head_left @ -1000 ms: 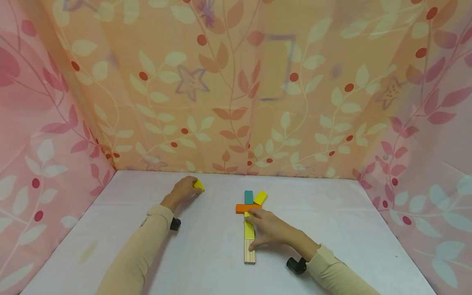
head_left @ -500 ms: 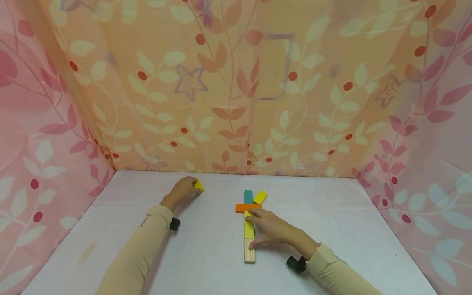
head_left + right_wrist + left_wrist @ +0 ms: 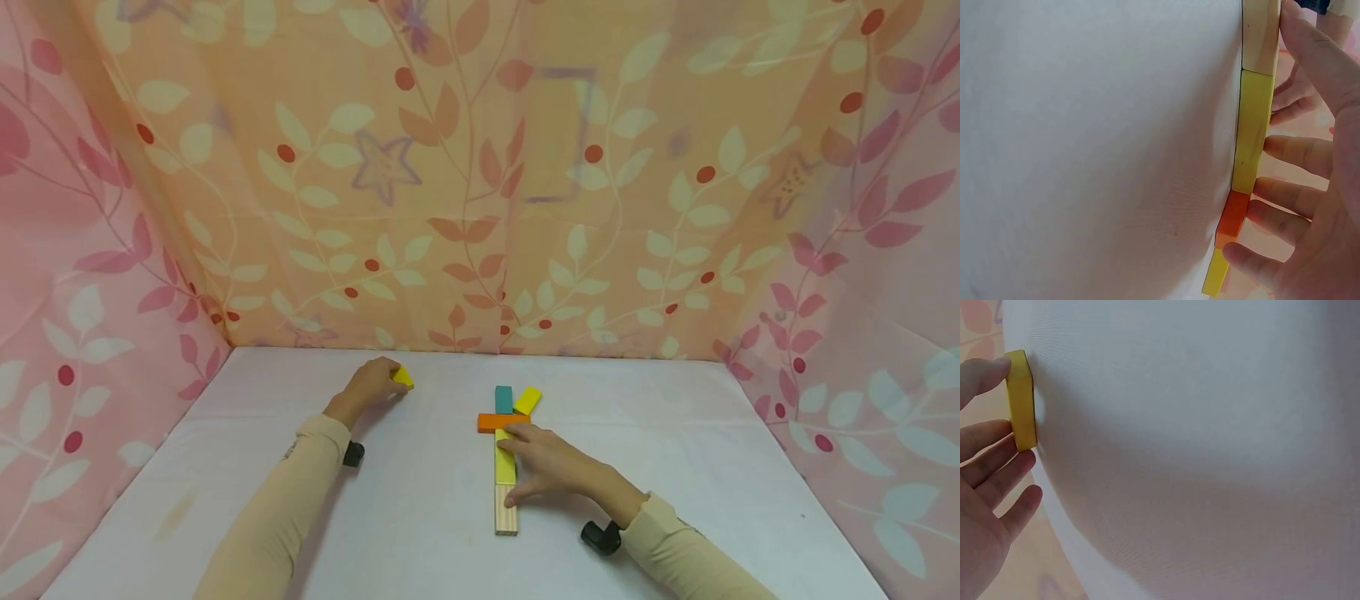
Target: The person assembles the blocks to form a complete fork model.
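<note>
Thumb and fingers of my left hand pinch a yellow block at the far left of the table, near its surface. My right hand lies over a line of blocks, its fingers spread and fairly straight. In the right wrist view, the thumb is at the plain wood block, while fingertips touch the long yellow block and the orange block. The orange block lies crosswise at the far end of the line. Beyond it are a teal block and a slanted yellow block.
A white cloth covers the table. Patterned fabric walls stand behind it and along both sides. A black wrist camera sits under the right forearm, and another camera under the left.
Both hands and all the blocks hold their places; the head view shifts only very slightly.
</note>
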The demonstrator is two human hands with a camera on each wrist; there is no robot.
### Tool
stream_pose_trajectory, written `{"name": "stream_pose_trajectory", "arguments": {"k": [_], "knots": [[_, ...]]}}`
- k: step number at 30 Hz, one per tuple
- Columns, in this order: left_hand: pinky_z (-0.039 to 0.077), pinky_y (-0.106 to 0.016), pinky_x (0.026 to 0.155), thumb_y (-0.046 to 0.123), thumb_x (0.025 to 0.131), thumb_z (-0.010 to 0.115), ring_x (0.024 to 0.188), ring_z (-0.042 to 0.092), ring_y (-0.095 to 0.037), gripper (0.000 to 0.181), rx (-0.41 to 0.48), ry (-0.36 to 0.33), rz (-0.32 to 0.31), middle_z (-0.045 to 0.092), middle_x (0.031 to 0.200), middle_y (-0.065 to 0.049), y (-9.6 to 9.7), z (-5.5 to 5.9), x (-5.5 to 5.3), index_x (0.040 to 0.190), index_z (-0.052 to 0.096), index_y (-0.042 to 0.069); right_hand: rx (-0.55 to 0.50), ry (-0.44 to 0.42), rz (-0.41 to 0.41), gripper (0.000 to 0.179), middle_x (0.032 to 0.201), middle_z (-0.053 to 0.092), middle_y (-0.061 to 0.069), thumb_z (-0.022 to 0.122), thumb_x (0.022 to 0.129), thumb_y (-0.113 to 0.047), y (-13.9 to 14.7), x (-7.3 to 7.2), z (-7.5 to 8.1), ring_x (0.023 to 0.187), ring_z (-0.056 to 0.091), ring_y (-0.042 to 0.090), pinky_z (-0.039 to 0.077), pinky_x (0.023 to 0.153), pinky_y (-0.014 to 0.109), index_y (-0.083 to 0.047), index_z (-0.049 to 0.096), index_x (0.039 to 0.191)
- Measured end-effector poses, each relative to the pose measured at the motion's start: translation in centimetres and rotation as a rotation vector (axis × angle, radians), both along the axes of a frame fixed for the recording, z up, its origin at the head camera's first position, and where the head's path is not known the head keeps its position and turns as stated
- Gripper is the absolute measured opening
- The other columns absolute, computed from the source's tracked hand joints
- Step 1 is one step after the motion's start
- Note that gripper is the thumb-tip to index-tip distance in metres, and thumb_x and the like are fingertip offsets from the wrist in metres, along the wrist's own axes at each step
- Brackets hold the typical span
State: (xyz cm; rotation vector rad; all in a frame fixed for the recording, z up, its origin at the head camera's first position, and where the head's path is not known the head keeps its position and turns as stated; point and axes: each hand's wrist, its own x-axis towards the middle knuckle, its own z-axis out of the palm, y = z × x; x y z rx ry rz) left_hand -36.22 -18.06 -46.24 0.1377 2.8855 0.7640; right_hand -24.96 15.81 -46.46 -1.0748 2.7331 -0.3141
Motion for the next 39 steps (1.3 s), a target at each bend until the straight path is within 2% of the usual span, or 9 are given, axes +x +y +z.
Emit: {"name": "stream_pose_trajectory", "arguments": {"k": [5,11,19,26,29,34,39], "knots": [[0.046,-0.041,0.091,0.023,0.086,0.073,0.094,0.053,-0.027,0.052,-0.005,-0.001,-0.013,0.062,0.110,-0.016,-0.12,-0.03,-0.05,0.127,0.059,-0.006,-0.006,-0.015,-0.011,0.090,0.152,0.042,0.011,0.070,0.071,-0.070,-0.04,0.02,-0.04,0.138,0.042,0.029,0.041,0.110,0.049,-0.014,0.053,0.140],[0.045,-0.043,0.096,0.025,0.086,0.073,0.100,0.053,-0.029,0.056,0.000,0.010,-0.010,0.062,0.121,-0.018,-0.32,-0.18,-0.14,0.130,0.057,-0.006,0.001,-0.011,-0.017,0.091,0.152,0.041,0.011,0.069,0.071,-0.071,-0.11,0.03,-0.09,0.137,0.043,0.029,0.041,0.109,0.049,-0.014,0.053,0.140],[0.045,-0.043,0.096,0.026,0.085,0.073,0.100,0.053,-0.028,0.059,0.008,-0.002,0.016,0.061,0.121,-0.018,-0.35,-0.39,0.00,0.132,0.056,-0.005,0.027,-0.005,-0.038,0.091,0.153,0.039,0.009,0.071,0.070,-0.071,-0.19,0.22,-0.10,0.136,0.044,0.030,0.043,0.108,0.051,-0.018,0.052,0.142],[0.046,-0.036,0.082,0.025,0.085,0.074,0.089,0.054,-0.024,0.049,0.011,0.023,-0.018,0.064,0.101,-0.012,-0.48,-0.32,-0.29,0.122,0.062,-0.004,0.025,-0.006,-0.038,0.092,0.153,0.040,0.010,0.071,0.070,-0.071,-0.14,0.17,0.12,0.136,0.045,0.030,0.043,0.108,0.050,-0.017,0.051,0.142],[0.046,-0.035,0.080,0.025,0.084,0.075,0.087,0.053,-0.023,0.047,0.012,0.028,-0.019,0.064,0.097,-0.010,-0.61,-0.43,-0.41,0.120,0.064,-0.003,0.030,0.006,-0.031,0.092,0.152,0.041,0.010,0.071,0.070,-0.071,-0.14,0.17,0.18,0.135,0.046,0.030,0.044,0.107,0.050,-0.016,0.052,0.142],[0.046,-0.037,0.084,0.026,0.084,0.074,0.091,0.054,-0.025,0.054,0.015,0.027,-0.008,0.065,0.104,-0.013,-0.75,-0.42,-0.49,0.127,0.060,-0.004,0.028,0.007,-0.026,0.092,0.152,0.041,0.011,0.070,0.071,-0.071,-0.17,0.07,0.22,0.134,0.046,0.030,0.043,0.108,0.048,-0.014,0.052,0.141],[0.046,-0.043,0.097,0.027,0.086,0.073,0.104,0.054,-0.030,0.061,0.046,-0.003,0.025,0.061,0.122,-0.019,-0.52,-0.36,-0.24,0.133,0.054,-0.006,0.031,-0.020,-0.047,0.093,0.153,0.039,0.010,0.070,0.070,-0.071,-0.15,0.07,0.10,0.136,0.045,0.030,0.043,0.108,0.050,-0.016,0.051,0.142]]}}
